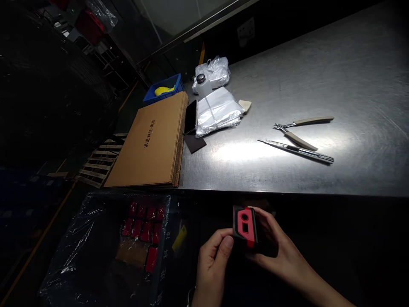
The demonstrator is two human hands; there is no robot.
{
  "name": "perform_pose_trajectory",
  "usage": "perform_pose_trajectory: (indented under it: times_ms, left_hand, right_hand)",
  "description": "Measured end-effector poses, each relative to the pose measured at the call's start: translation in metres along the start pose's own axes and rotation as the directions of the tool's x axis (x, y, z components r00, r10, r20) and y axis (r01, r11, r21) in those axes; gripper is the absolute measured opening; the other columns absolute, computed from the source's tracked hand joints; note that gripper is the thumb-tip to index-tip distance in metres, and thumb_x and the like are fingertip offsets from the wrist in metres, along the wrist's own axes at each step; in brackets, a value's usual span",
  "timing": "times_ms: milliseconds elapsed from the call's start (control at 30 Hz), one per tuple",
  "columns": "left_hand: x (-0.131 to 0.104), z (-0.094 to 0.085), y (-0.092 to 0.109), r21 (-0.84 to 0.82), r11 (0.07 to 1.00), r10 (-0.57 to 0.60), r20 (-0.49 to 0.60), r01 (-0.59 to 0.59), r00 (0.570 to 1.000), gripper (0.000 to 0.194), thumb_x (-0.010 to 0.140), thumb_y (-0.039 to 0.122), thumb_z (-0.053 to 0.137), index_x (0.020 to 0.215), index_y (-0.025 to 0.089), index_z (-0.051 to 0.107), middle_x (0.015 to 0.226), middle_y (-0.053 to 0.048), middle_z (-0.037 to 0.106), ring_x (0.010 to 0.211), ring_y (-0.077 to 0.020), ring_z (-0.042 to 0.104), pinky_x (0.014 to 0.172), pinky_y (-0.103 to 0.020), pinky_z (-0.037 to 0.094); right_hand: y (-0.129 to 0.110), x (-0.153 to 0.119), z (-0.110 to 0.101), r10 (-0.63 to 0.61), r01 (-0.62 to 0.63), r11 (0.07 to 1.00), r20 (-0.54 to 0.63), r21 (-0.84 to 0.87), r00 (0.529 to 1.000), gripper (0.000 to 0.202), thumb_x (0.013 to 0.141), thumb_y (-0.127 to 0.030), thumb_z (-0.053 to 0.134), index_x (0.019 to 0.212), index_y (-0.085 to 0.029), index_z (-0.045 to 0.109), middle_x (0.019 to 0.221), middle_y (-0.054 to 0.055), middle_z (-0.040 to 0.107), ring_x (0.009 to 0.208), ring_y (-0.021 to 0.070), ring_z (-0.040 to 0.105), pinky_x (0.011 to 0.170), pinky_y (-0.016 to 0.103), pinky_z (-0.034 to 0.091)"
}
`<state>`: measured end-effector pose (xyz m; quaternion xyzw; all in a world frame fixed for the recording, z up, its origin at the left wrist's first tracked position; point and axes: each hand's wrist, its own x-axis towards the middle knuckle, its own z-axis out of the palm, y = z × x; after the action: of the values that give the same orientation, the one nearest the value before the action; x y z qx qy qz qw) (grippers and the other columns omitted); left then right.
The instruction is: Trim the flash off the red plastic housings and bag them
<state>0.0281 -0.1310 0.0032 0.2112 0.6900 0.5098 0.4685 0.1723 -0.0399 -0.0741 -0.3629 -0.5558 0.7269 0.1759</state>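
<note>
A small red and black part (246, 226) is held in front of the metal table's near edge, its red face with a round hole and a rectangular opening toward the camera. My left hand (215, 256) pinches its left side between thumb and fingers. On the other side, my right hand (277, 247) has its fingers round the right edge and underside, partly hidden by the part. Wire cutters (302, 131) with beige handles lie open on the table, beside a slim metal knife (297, 151).
Flat cardboard (150, 140) overhangs the table's left end. Behind are plastic bags (219, 111), a bottle (203, 86) and a blue bin (150, 94) with something yellow. At lower left, a plastic-lined crate (86, 251) holds several red parts (146, 230).
</note>
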Motion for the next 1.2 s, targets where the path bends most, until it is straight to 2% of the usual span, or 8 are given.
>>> perform_pose_trajectory:
  times_ms: [100, 300, 433, 567, 700, 833, 1000, 1200]
  left_hand:
    - [0.001, 0.001, 0.004, 0.012, 1.000, -0.018, 0.035, 0.017, 0.999, 0.026, 0.096, 0.038, 0.060, 0.108, 0.023, 0.078, 0.101, -0.004, 0.078, 0.095, -0.0230, 0.067, 0.089, -0.030, 0.049]
    - [0.004, 0.003, 0.002, -0.016, 0.999, -0.050, 0.025, 0.051, 0.998, 0.022, 0.093, 0.034, 0.066, 0.106, 0.022, 0.078, 0.096, -0.004, 0.078, 0.091, -0.0207, 0.068, 0.085, -0.028, 0.050]
    - [0.005, 0.004, 0.001, -0.029, 0.997, -0.064, 0.027, 0.065, 0.998, 0.018, 0.092, 0.032, 0.067, 0.101, 0.020, 0.077, 0.092, -0.003, 0.078, 0.085, -0.0185, 0.067, 0.080, -0.026, 0.051]
    - [0.005, 0.005, -0.001, -0.055, 0.996, -0.069, -0.002, 0.069, 0.998, 0.014, 0.089, 0.031, 0.072, 0.089, 0.018, 0.076, 0.084, -0.002, 0.076, 0.079, -0.0166, 0.067, 0.074, -0.023, 0.051]
    - [0.004, 0.006, -0.002, -0.043, 0.998, -0.043, -0.047, 0.041, 0.998, 0.015, 0.088, 0.033, 0.072, 0.086, 0.018, 0.076, 0.080, -0.001, 0.075, 0.076, -0.0162, 0.067, 0.070, -0.022, 0.051]
    - [0.002, 0.006, -0.002, 0.019, 1.000, -0.018, -0.061, 0.019, 0.998, 0.016, 0.089, 0.033, 0.071, 0.087, 0.019, 0.076, 0.079, -0.001, 0.075, 0.077, -0.0172, 0.068, 0.070, -0.022, 0.052]
    - [0.000, 0.005, -0.007, 0.111, 0.994, 0.029, -0.054, -0.023, 0.998, 0.017, 0.090, 0.034, 0.069, 0.087, 0.019, 0.075, 0.082, -0.002, 0.075, 0.078, -0.0174, 0.068, 0.072, -0.022, 0.051]
    - [-0.001, 0.005, -0.012, 0.129, 0.991, 0.052, -0.044, -0.046, 0.998, 0.018, 0.091, 0.035, 0.067, 0.087, 0.019, 0.073, 0.080, -0.002, 0.074, 0.076, -0.0169, 0.067, 0.071, -0.022, 0.051]
  right_hand:
    - [-0.005, 0.002, 0.001, 0.016, -0.016, 1.000, -0.004, -0.005, 1.000, 0.083, 0.073, -0.041, 0.083, 0.142, -0.032, 0.037, 0.150, 0.011, 0.049, 0.141, 0.0314, 0.044, 0.117, 0.052, 0.036]
    - [-0.003, 0.003, 0.002, 0.064, -0.067, 0.995, 0.044, 0.077, 0.997, 0.087, 0.069, -0.047, 0.085, 0.141, -0.028, 0.039, 0.148, 0.016, 0.051, 0.140, 0.0342, 0.046, 0.118, 0.057, 0.033]
    - [0.006, 0.001, 0.002, 0.070, -0.083, 0.986, 0.097, 0.141, 0.993, 0.087, 0.072, -0.048, 0.084, 0.143, -0.028, 0.037, 0.149, 0.015, 0.050, 0.142, 0.0322, 0.042, 0.119, 0.054, 0.031]
    - [0.003, 0.001, -0.003, 0.088, -0.104, 0.989, 0.147, 0.103, 0.985, 0.093, 0.074, -0.050, 0.083, 0.149, -0.029, 0.033, 0.156, 0.014, 0.042, 0.147, 0.0309, 0.034, 0.122, 0.052, 0.025]
    - [-0.017, 0.008, -0.010, 0.048, -0.069, 0.989, 0.158, 0.133, 0.986, 0.089, 0.083, -0.054, 0.072, 0.156, -0.033, 0.026, 0.163, 0.010, 0.033, 0.150, 0.0298, 0.028, 0.122, 0.052, 0.022]
    - [-0.032, 0.015, -0.007, -0.017, 0.001, 0.992, 0.122, 0.125, 0.992, 0.076, 0.089, -0.052, 0.063, 0.156, -0.034, 0.031, 0.161, 0.009, 0.037, 0.148, 0.0305, 0.031, 0.119, 0.054, 0.025]
    - [-0.028, 0.018, 0.000, -0.042, 0.029, 0.994, 0.126, 0.107, 0.991, 0.075, 0.089, -0.054, 0.063, 0.155, -0.034, 0.033, 0.160, 0.009, 0.038, 0.145, 0.0309, 0.038, 0.119, 0.054, 0.026]
    - [-0.023, 0.017, 0.003, -0.039, 0.027, 0.996, 0.131, 0.090, 0.991, 0.073, 0.090, -0.054, 0.062, 0.154, -0.035, 0.032, 0.160, 0.009, 0.037, 0.145, 0.0301, 0.038, 0.120, 0.055, 0.025]
